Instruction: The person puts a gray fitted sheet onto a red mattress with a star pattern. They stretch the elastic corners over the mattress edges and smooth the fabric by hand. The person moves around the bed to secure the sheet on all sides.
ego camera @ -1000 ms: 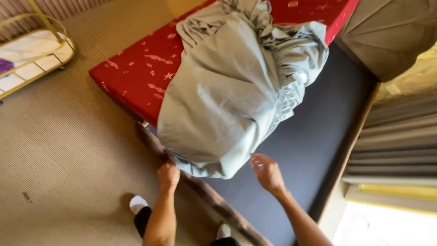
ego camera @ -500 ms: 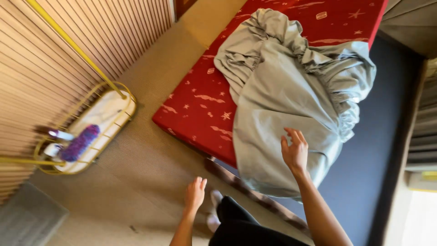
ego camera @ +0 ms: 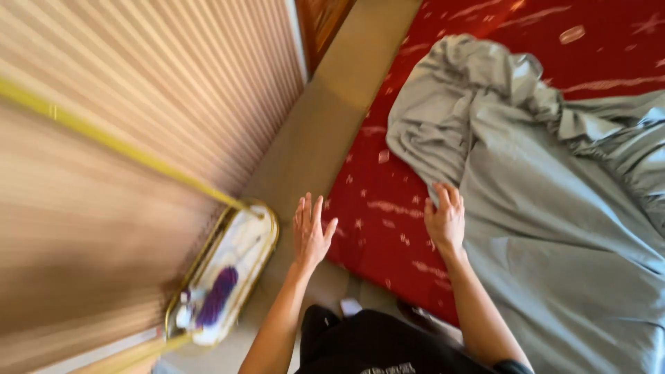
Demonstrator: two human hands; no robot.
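Note:
A crumpled grey fitted sheet [ego camera: 554,201] lies over a red patterned mattress [ego camera: 388,215]. My right hand [ego camera: 445,218] rests on the sheet's left edge with its fingers curled onto the fabric; whether it grips the cloth is unclear. Over the mattress's near left corner hovers my left hand [ego camera: 310,232], fingers spread and holding nothing. Both forearms reach in from the bottom of the view above my dark trousers.
A gold-framed cart tray [ego camera: 225,273] with a purple object [ego camera: 216,296] stands on the beige carpet [ego camera: 325,118] at the left. A striped wall [ego camera: 138,104] fills the left side, blurred by motion. A wooden door edge [ego camera: 322,21] sits at the top.
The view has swung left and closer to the mattress corner. My right hand has moved from the sheet's middle to its left edge. My left hand has risen toward the mattress corner.

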